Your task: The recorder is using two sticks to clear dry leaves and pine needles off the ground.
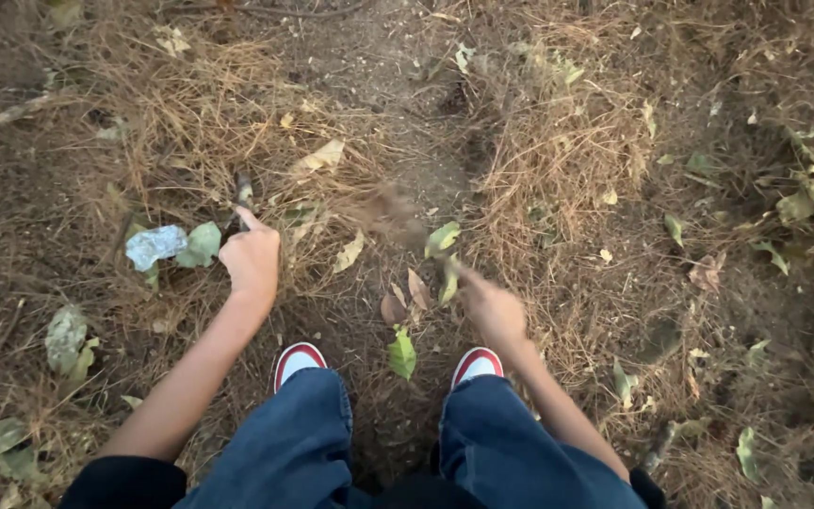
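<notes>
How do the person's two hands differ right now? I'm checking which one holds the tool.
The left hand is closed in a fist around a dark tool and looks sharp; the right hand is blurred, with no tool visible in it. The left hand sits beside a crumpled pale wrapper, while the right hand is next to green leaves. Both reach down over dry grass ahead of the red-and-white shoes.

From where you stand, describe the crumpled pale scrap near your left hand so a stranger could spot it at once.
Start at the person's left hand, closed over the dry grass. Just to its left on the ground lies a crumpled silvery-white scrap, touching a flat green leaf. Its shiny, wrinkled, bluish-white surface sets it apart from the dull green and brown leaves around it.
</notes>
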